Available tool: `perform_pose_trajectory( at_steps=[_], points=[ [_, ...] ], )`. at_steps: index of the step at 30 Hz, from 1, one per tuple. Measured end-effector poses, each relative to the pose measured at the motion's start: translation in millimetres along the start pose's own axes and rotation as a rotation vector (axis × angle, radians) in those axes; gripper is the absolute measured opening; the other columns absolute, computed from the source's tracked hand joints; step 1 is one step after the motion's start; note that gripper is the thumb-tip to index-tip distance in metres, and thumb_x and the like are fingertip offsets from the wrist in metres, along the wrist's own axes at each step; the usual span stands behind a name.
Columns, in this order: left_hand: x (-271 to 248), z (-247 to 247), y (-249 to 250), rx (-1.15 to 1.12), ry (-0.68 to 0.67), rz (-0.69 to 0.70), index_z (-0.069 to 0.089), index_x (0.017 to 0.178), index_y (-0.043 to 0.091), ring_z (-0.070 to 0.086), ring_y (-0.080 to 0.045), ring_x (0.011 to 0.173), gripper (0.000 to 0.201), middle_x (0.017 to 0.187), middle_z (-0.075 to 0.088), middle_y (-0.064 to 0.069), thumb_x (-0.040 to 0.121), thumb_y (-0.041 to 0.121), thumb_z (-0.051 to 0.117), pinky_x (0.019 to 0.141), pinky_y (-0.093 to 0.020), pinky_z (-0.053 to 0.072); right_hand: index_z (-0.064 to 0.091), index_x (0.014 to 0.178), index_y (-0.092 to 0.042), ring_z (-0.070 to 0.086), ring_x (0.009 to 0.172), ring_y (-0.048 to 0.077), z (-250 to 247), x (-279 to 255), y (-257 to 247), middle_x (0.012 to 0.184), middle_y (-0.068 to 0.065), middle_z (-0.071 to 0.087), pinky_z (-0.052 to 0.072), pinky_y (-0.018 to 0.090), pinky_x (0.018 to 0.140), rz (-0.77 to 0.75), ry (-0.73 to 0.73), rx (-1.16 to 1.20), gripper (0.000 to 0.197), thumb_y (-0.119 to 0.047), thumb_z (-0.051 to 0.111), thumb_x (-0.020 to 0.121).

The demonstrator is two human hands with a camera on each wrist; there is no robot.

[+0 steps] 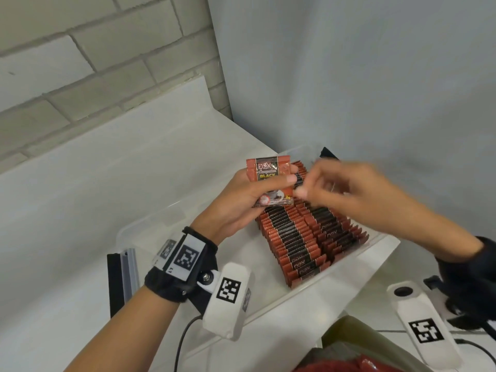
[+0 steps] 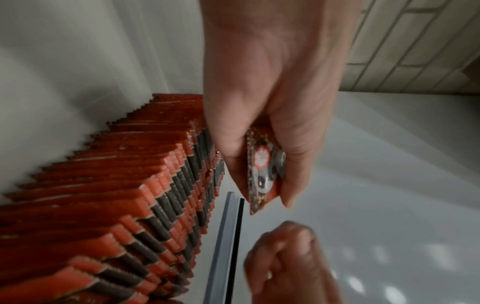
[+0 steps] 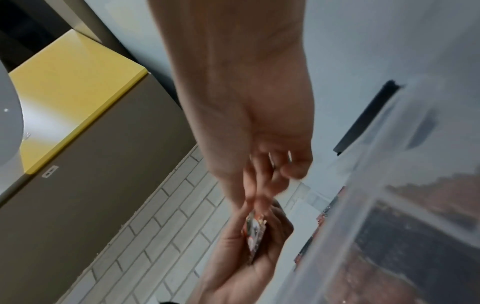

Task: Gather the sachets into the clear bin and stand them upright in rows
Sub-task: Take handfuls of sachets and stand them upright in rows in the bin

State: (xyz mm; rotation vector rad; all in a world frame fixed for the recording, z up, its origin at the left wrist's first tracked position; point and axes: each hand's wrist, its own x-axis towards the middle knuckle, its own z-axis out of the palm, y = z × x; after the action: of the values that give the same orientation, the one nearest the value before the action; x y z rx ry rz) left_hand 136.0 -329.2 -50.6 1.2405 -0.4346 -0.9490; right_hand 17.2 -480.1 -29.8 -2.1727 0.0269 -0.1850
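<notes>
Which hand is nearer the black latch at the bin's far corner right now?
Right. The right hand hovers over the far end of the sachet rows, just in front of the black latch. The left hand holds a sachet stack further toward the bin's left side.

Right hand [image 1: 346, 189] motion-blurred, grip unreadable; held sachet [image 1: 271, 181] lower print hidden by thumb (brand partly legible).

place: stockroom or shop back room – uncertain | cues: bulk sachets [image 1: 300, 237] in clear bin [image 1: 150, 224] – painted brick wall [image 1: 80, 63]
</notes>
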Motion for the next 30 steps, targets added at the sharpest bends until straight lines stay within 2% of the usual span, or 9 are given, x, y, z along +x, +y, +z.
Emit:
perform_pose_trajectory(
  at_steps=[2,5,11,15,18,21,23,27,30],
  points=[
    [-2,1,-1,0.057,-0.025,-0.01,0.068,0.095,0.007,0.068,-0.016,0.075,0.018,0.075,0.07,-0.003,0.077,0.009,0.067,0.076,-0.027,0.056,0.063,0.089,-0.023,0.056,0.066,0.001,-1,9,-2,0.075,-0.008,0.065,0.043,0.011,0.061,0.056,0.19,0.063,0.041,-0.059,0.061,0.07],
    [-3,2,-2,0.114,-0.064,-0.031,0.064,0.096,0.004,0.067,-0.015,0.072,0.014,0.067,0.069,0.0,0.082,0.001,0.064,0.08,-0.029,0.055,0.067,0.095,-0.027,0.058,0.069,0.002,1,17,-5,0.078,-0.009,0.067,0.044,0.012,0.064,0.107,0.174,0.039,0.045,-0.061,0.061,0.068],
    [-8,3,-1,0.264,-0.142,-0.111,0.067,0.094,0.001,0.063,-0.005,0.056,0.012,0.065,0.068,0.001,0.083,-0.001,0.066,0.067,-0.019,0.052,0.075,0.082,-0.023,0.059,0.061,-0.002,7,25,-6,0.069,-0.007,0.07,0.039,0.005,0.062,0.093,0.077,-0.006,0.002,-0.024,0.075,0.08],
    [-13,-5,6,0.267,-0.211,-0.157,0.065,0.105,0.008,0.068,-0.014,0.089,0.047,0.086,0.072,0.0,0.071,0.038,0.077,0.094,-0.034,0.049,0.075,0.082,-0.024,0.064,0.066,-0.002,0,21,-11,0.071,-0.008,0.072,0.042,0.005,0.065,0.088,0.079,0.008,0.001,-0.023,0.074,0.081],
    [-17,-5,21,0.268,-0.059,-0.144,0.059,0.118,0.019,0.064,-0.014,0.107,0.072,0.111,0.069,0.0,0.065,0.067,0.057,0.092,-0.028,0.051,0.076,0.083,-0.026,0.066,0.071,0.0,-13,10,-17,0.075,-0.009,0.074,0.045,0.008,0.065,0.096,0.066,0.04,0.005,-0.026,0.075,0.078],
    [-28,-5,32,0.212,0.258,-0.174,0.06,0.115,0.018,0.061,-0.016,0.107,0.061,0.115,0.066,-0.003,0.081,0.066,0.043,0.092,-0.03,0.052,0.076,0.081,-0.029,0.066,0.073,0.006,-21,-6,-23,0.076,-0.01,0.074,0.045,0.012,0.063,0.065,-0.064,0.041,0.012,-0.036,0.073,0.071],
    [-43,-6,29,0.088,0.347,-0.255,0.061,0.111,0.012,0.059,-0.017,0.097,0.057,0.106,0.064,-0.007,0.088,0.061,0.044,0.093,-0.035,0.05,0.076,0.079,-0.033,0.065,0.074,0.004,-22,-15,-23,0.077,-0.015,0.073,0.044,0.012,0.065,0.042,-0.179,0.021,0.015,-0.042,0.07,0.068],
    [-72,2,8,-0.038,0.35,-0.554,0.055,0.115,0.004,0.061,-0.033,0.097,0.065,0.104,0.061,-0.018,0.083,0.061,0.05,0.094,-0.043,0.048,0.077,0.082,-0.031,0.065,0.076,-0.005,-16,-19,-10,0.076,-0.022,0.071,0.042,0.006,0.068,-0.012,-0.392,-0.107,0.01,-0.035,0.071,0.075],
    [-81,11,-11,-0.106,0.218,-0.719,0.052,0.12,0.004,0.061,-0.035,0.099,0.077,0.109,0.061,-0.022,0.078,0.067,0.049,0.087,-0.038,0.049,0.077,0.086,-0.029,0.064,0.084,-0.007,-9,-17,0,0.082,-0.026,0.069,0.046,0.008,0.074,-0.049,-0.551,-0.189,0.009,-0.023,0.071,0.083]
  ],
)
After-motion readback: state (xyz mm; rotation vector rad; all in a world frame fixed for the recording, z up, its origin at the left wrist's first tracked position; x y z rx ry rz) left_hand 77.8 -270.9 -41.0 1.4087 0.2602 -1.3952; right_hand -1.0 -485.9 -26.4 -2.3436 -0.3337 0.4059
